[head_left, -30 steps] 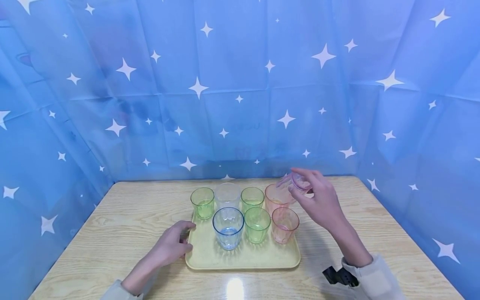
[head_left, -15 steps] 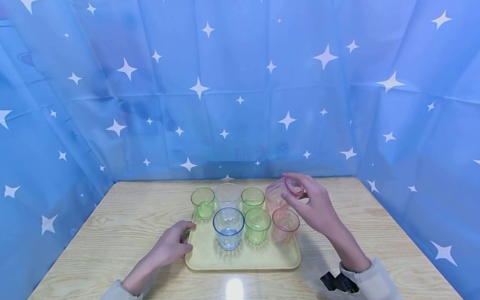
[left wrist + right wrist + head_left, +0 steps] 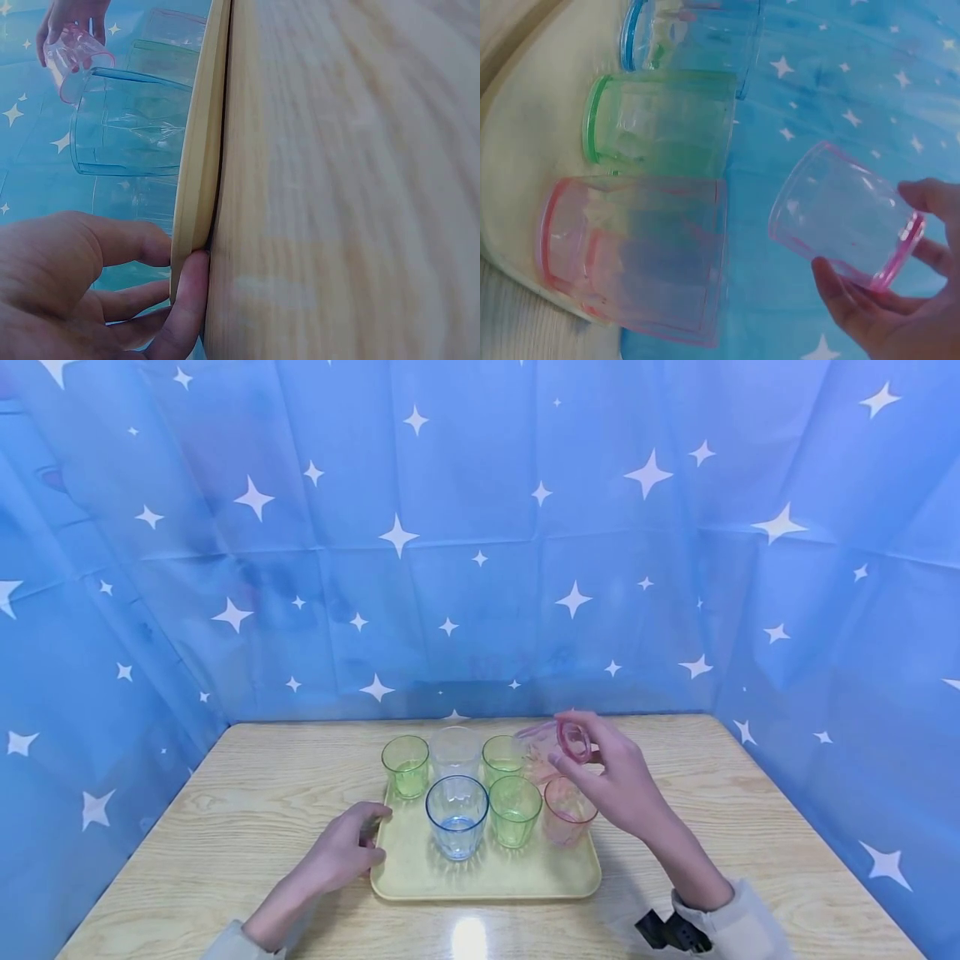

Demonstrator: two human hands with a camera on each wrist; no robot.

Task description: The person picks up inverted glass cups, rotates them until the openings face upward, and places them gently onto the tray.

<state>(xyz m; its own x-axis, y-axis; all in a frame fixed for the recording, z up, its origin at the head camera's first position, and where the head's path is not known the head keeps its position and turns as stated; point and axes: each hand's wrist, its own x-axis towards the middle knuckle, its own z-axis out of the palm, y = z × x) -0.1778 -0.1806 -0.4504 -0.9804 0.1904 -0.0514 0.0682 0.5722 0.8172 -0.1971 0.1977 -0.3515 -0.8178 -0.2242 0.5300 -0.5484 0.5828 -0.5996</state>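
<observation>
My right hand [image 3: 618, 777] holds a clear pink glass [image 3: 840, 214] by its base, over the back right of the tray. In the right wrist view the glass is tipped, its mouth turned away from the palm and its base between thumb and fingers. My left hand [image 3: 341, 852] grips the left edge of a cream tray [image 3: 495, 883], thumb and fingers pinching the rim in the left wrist view. Nearest below the held glass stands an upright pink glass [image 3: 567, 827] at the front right. The held glass overlaps the back row in the head view.
Upright on the tray stand a blue glass [image 3: 457, 831], a green glass [image 3: 514, 822] beside it, a colourless glass [image 3: 455, 750], and green glasses at the back left [image 3: 407, 770] and back middle [image 3: 501, 753]. A blue starred curtain [image 3: 480, 527] hangs behind the wooden table [image 3: 270, 777].
My right hand has moved left and a little down, carrying the pink glass from beyond the tray's right side over its back row. My left hand stays on the tray's edge.
</observation>
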